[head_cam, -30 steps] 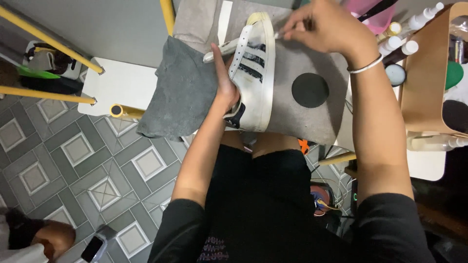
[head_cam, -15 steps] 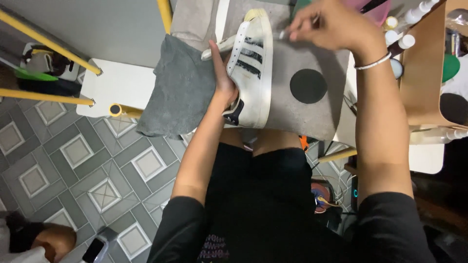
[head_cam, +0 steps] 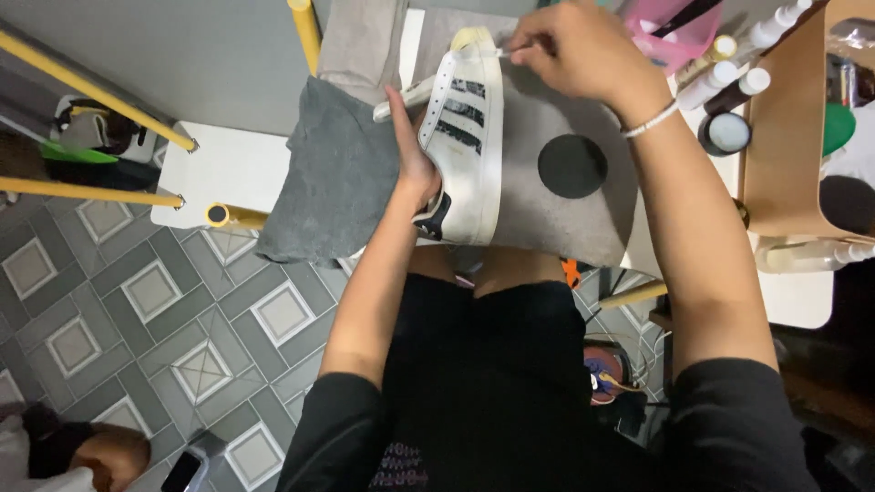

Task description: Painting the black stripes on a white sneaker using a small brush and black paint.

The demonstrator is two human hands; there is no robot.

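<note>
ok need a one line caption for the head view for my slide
Left hand steadies a white sneaker with black stripes on a grey mat while the right hand works at its toe.

One head-worn camera looked steeply down, close over the grey surface [head_cam: 565, 219], lap and tiled floor [head_cam: 164, 310].

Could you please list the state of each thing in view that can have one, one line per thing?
White sneaker: on its side on the grey mat, laces undone.
Left hand: pressed against the sneaker's opening, steadying it.
Right hand: pinching something small and white at the toe.
Grey towel: draped over the table edge.
Grey mat: lying flat.
Bottles: capped.
</note>
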